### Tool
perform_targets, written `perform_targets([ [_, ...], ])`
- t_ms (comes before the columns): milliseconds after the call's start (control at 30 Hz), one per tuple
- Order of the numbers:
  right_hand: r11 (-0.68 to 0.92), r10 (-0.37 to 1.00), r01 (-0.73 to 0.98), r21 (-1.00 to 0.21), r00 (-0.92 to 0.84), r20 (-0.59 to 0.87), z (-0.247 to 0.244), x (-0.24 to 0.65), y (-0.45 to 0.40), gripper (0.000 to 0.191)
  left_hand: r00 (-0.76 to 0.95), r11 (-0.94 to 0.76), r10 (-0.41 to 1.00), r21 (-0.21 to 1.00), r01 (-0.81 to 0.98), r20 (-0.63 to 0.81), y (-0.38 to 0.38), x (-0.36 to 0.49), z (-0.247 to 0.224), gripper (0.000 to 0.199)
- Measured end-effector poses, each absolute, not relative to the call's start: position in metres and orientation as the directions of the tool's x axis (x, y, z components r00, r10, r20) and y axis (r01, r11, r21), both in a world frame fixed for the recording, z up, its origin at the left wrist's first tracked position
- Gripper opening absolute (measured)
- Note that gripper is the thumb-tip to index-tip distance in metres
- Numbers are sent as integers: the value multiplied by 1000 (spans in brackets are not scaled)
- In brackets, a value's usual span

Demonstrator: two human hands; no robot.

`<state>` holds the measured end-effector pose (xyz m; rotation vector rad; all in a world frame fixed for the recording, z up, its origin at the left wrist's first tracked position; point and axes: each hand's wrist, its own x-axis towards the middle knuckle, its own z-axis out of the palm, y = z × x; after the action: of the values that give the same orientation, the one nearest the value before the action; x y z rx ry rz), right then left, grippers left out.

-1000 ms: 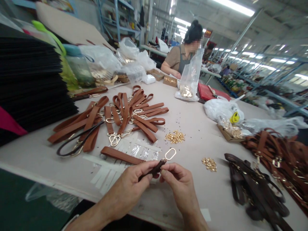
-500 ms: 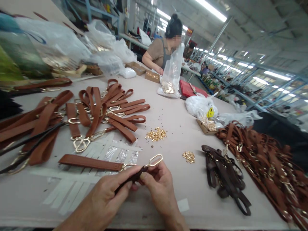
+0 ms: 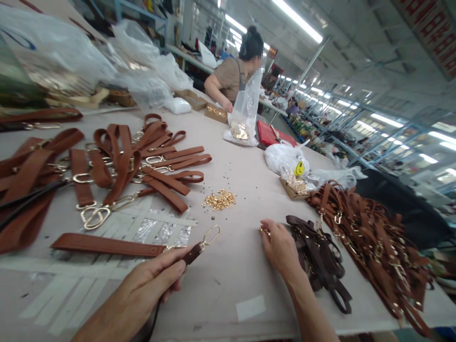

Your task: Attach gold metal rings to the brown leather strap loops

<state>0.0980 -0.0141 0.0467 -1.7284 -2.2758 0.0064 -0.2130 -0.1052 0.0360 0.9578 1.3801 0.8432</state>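
Note:
My left hand [image 3: 153,278] is closed round a dark brown leather strap [image 3: 193,254]. An oval gold-coloured ring [image 3: 212,234] sticks out from the strap's end, beyond my fingers. My right hand [image 3: 280,247] has its fingers curled down onto a small heap of gold-coloured metal pieces [image 3: 262,230], which it mostly covers; whatever lies between the fingertips is hidden. Behind my left hand lies a brown leather strap [image 3: 107,244] with a metal ring. A larger heap of small gold-coloured pieces [image 3: 220,200] rests between and beyond my hands.
Brown straps with gold-coloured hardware [image 3: 123,161] are piled at left. Dark brown straps [image 3: 318,251] lie beside my right forearm, and more brown straps [image 3: 370,247] at right. Farther back are plastic bags [image 3: 244,114] and a small box [image 3: 294,187]. Across the table is a person [image 3: 228,78].
My right hand has let go of the dark strap and moved right onto the small heap. My left hand keeps the strap, somewhat farther left. The whole view has shifted.

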Motion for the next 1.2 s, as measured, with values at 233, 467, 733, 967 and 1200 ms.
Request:
perform_targets([
  [233,406,910,913,42,-409,71,58,90,-2,29,146,451,889,884,-126,-433,-102,-201,32,38],
  [467,420,907,905,75,-421,-4,66,85,15,28,122,435,899,888,-149,-420,-99,-199,36,31],
  [733,383,924,910,-159,-378,60,55,78,5,22,117,351,934,926,-136,-337,-99,-203,40,21],
  [967,15,981,110,-994,-193,-7,49,1,-60,24,82,252,966,964,-89,-245,-100,-198,48,16],
  [1200,313,941,262,-913,-217,261,39,-30,-78,5,44,173,984,985,-23,-172,-100,-194,55,17],
])
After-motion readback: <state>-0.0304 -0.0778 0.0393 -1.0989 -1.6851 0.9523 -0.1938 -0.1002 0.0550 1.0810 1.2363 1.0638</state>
